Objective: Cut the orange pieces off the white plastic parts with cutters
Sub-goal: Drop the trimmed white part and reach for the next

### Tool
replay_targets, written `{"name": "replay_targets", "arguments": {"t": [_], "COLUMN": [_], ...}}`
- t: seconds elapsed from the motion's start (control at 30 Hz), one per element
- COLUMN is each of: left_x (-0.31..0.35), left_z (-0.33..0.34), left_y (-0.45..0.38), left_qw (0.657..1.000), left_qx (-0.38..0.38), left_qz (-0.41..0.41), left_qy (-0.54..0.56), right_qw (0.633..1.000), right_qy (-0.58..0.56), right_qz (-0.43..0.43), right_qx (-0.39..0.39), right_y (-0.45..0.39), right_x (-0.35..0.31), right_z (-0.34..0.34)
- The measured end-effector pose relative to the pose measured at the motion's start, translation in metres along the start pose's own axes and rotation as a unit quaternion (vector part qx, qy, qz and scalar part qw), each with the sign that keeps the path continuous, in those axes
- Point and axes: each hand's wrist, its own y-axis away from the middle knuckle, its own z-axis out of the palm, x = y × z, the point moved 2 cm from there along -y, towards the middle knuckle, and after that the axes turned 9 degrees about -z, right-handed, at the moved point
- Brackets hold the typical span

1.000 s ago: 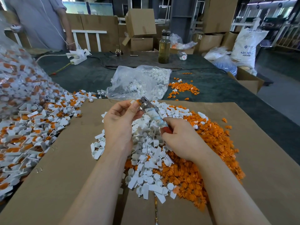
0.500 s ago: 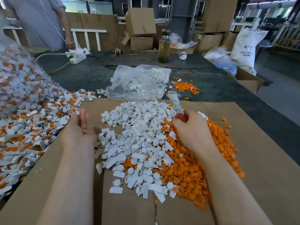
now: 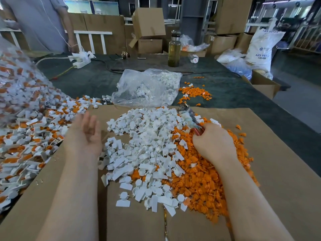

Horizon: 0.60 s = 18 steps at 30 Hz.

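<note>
Plastic uncut parts (image 3: 33, 129) lie heaped left: light, stiff, slippery, I judge; best pinched by the white tab. My left hand (image 3: 86, 134) hovers spread and empty; right hand (image 3: 212, 141) grips cutters (image 3: 188, 117) over cut scraps.

Two bare forearms — no sleeves, no gloves

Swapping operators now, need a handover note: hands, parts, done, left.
Left hand: open, palm up, holds nothing, between the uncut pile and the white pile.
Right hand: grips the cutters, tip pointing away, resting on the orange offcuts.
Done: trimmed white parts heaped mid-cardboard, offcuts to their right.
Left: a large pile of uncut white-and-orange parts on the left. No part is in hand; pick one next.
</note>
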Motion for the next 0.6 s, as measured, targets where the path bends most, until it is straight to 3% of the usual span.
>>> {"name": "replay_targets", "arguments": {"t": [0.07,0.13,0.23,0.33,0.37,0.43,0.6], "left_x": [-0.005,-0.016,-0.039,-0.056,-0.059,-0.063,-0.062], "left_z": [0.012,0.03,0.05,0.058,0.059,0.059,0.058], "left_y": [0.012,0.024,0.036,0.035,0.034,0.034,0.034], "left_qw": [0.988,0.931,0.822,0.675,0.644,0.636,0.701], "left_qx": [0.012,0.003,-0.057,-0.06,-0.063,-0.081,-0.091], "left_qz": [0.022,0.073,0.13,0.172,0.176,0.178,0.185], "left_qy": [-0.154,-0.357,-0.551,-0.715,-0.742,-0.747,-0.683], "right_qw": [1.0,0.998,0.996,0.996,0.996,0.995,0.995], "right_qy": [0.029,0.055,0.084,0.091,0.092,0.098,0.103], "right_qz": [-0.001,-0.003,-0.002,-0.002,-0.003,-0.004,-0.006], "right_qx": [-0.012,-0.016,-0.007,-0.013,-0.018,-0.02,-0.014], "right_y": [0.002,0.003,0.005,0.006,0.006,0.006,0.005], "right_x": [-0.002,-0.005,-0.008,-0.009,-0.009,-0.009,-0.007], "right_z": [0.002,0.004,0.005,0.007,0.008,0.008,0.008]}}
